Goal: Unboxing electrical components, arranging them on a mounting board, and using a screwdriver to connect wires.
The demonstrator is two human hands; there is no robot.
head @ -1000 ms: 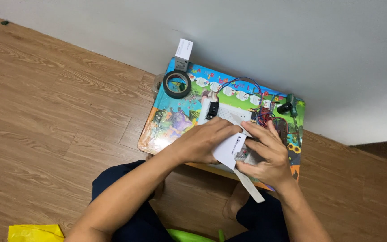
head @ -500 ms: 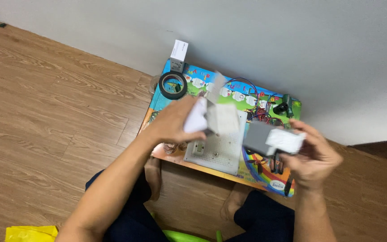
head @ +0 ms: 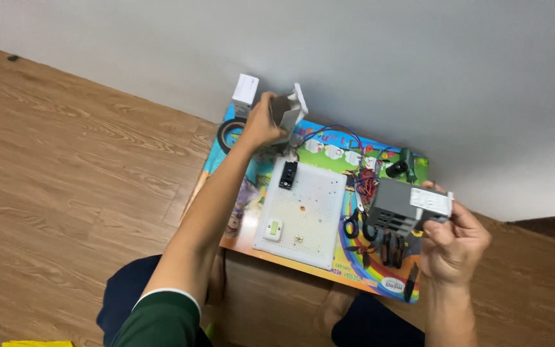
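Note:
My left hand (head: 259, 126) reaches to the far left corner of a small colourful table (head: 245, 212) and grips an opened white and grey cardboard box (head: 288, 110). My right hand (head: 452, 247) holds a grey box-shaped device with a white front panel (head: 406, 207) above the table's right side. A white perforated board (head: 309, 209) lies flat in the middle of the table, with a black part (head: 288, 174) and a small white switch (head: 273, 228) on it.
A roll of black tape (head: 226, 132) and a small white box (head: 246, 90) sit at the table's far left. Scissors (head: 353, 222), red and blue wires (head: 367, 183) and small dark parts (head: 398, 168) lie on the right. A white wall runs behind; wooden floor surrounds the table.
My left hand has carried the cardboard box away from the table's middle to the far left corner. My right hand has drawn the grey device to the right, and the white board lies uncovered.

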